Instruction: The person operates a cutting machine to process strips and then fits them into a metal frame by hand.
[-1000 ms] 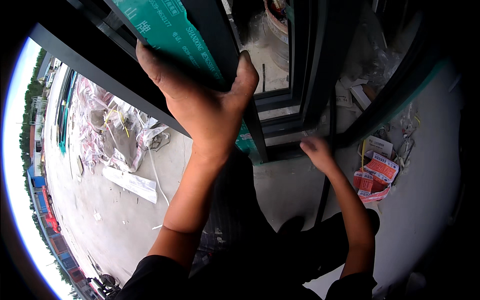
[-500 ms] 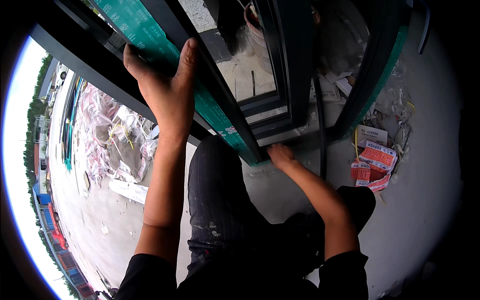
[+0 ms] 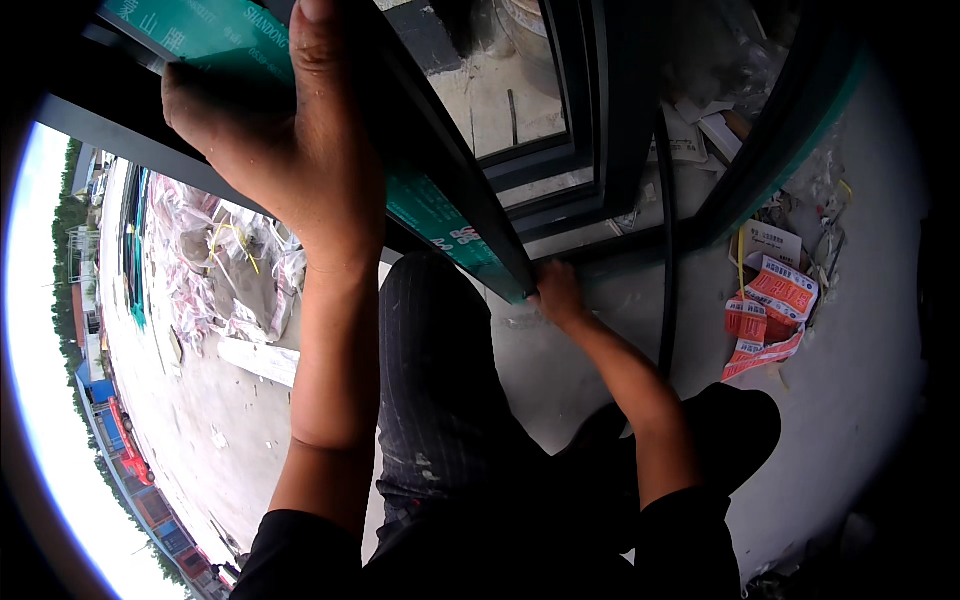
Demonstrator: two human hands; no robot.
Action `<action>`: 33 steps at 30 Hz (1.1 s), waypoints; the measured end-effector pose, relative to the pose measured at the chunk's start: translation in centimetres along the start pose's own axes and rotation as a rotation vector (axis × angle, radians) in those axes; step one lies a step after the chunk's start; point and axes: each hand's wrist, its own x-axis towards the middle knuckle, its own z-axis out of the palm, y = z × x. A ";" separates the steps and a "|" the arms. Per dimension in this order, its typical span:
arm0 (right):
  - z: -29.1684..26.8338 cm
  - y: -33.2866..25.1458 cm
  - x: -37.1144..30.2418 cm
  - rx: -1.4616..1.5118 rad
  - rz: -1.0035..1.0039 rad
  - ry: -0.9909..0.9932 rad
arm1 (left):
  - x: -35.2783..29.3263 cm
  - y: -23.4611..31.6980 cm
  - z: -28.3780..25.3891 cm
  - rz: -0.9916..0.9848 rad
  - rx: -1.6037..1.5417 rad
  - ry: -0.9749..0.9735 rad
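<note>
A dark metal window or door frame with green protective film [image 3: 432, 215] slants across the upper middle. My left hand [image 3: 300, 175] grips its upper part, thumb on one side and a finger on the other; the remaining fingers are hidden. Down at the frame's lower corner is my right hand [image 3: 562, 294], its fingers bent and closed against the corner. Whether something small is between them does not show. A black flexible strip [image 3: 667, 250] hangs just right of that hand. My knee [image 3: 435, 300] is close beneath the frame.
Crumpled plastic wrap [image 3: 225, 255] lies on the floor at the left. Torn red and white packaging [image 3: 770, 310] and scraps lie at the right. Behind the frame stands a bucket [image 3: 525, 20]. Another dark frame member with green film [image 3: 790, 170] rises at the right.
My left hand and the upper frame have come nearer and shifted up and left in view. My right hand stays at the lower corner, slightly higher in view.
</note>
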 end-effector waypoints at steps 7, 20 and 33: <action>-1.8 0.2 -0.1 -0.248 0.036 -0.220 | -0.2 0.7 0.7 0.017 -0.042 0.021; -20.6 10.7 -8.9 -0.117 0.707 -0.164 | -17.1 0.9 -1.3 -0.627 -0.045 -0.181; -11.1 14.6 -11.8 0.403 0.840 -0.142 | -15.3 1.5 -4.5 -0.926 -0.068 -0.411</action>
